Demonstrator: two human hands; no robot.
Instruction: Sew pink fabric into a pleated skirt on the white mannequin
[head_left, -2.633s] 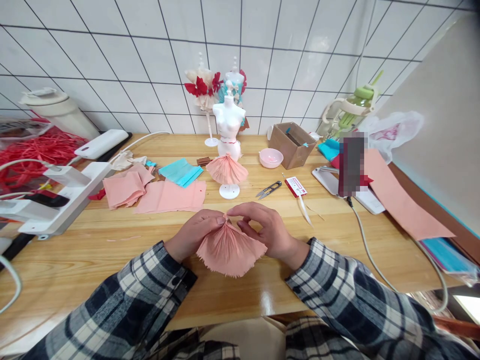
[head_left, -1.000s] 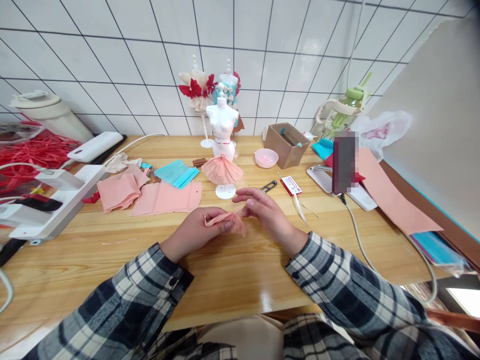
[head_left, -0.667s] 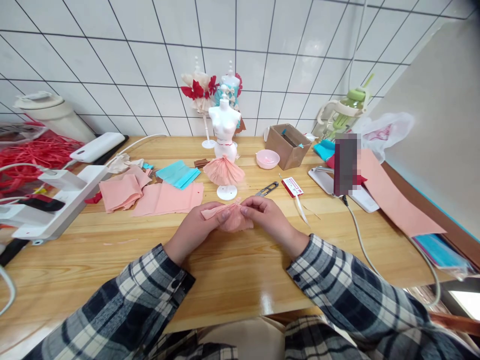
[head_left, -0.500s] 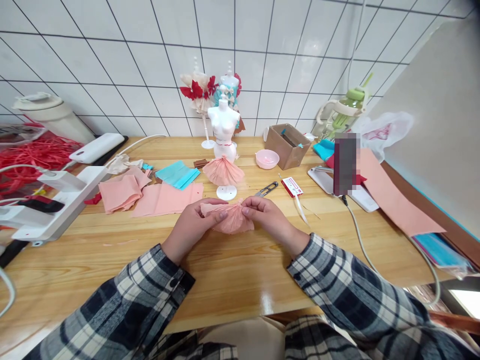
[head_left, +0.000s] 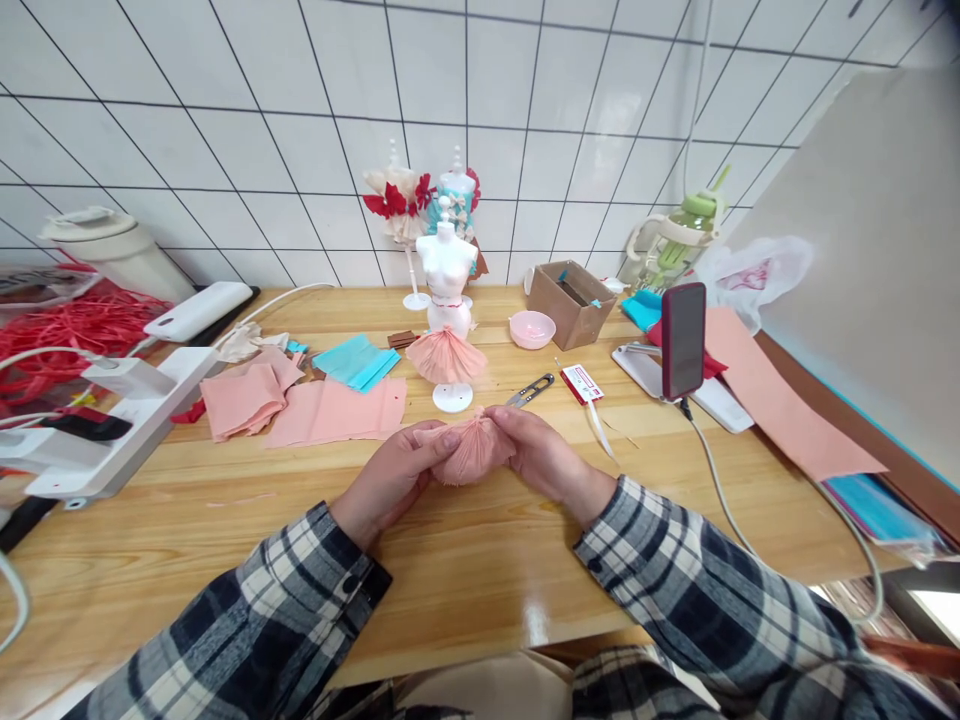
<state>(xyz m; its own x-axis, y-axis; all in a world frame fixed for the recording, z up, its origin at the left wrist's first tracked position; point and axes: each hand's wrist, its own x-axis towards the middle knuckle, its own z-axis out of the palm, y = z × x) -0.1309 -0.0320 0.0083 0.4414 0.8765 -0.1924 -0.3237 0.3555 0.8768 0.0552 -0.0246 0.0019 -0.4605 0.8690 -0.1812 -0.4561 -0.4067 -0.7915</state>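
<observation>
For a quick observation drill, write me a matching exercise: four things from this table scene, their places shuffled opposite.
1. gathered pink piece
2. pink bowl
3. thread snips
4. blue sheets

A. overlapping flat pink material, left of the mannequin
B. lying just beyond the right hand
C. held between left hand and right hand
D. beside the cardboard box

Pairs: 1-C; 2-D; 3-B; 4-A

The head camera looks forward and down onto the nearby table [head_left: 465, 570].
</observation>
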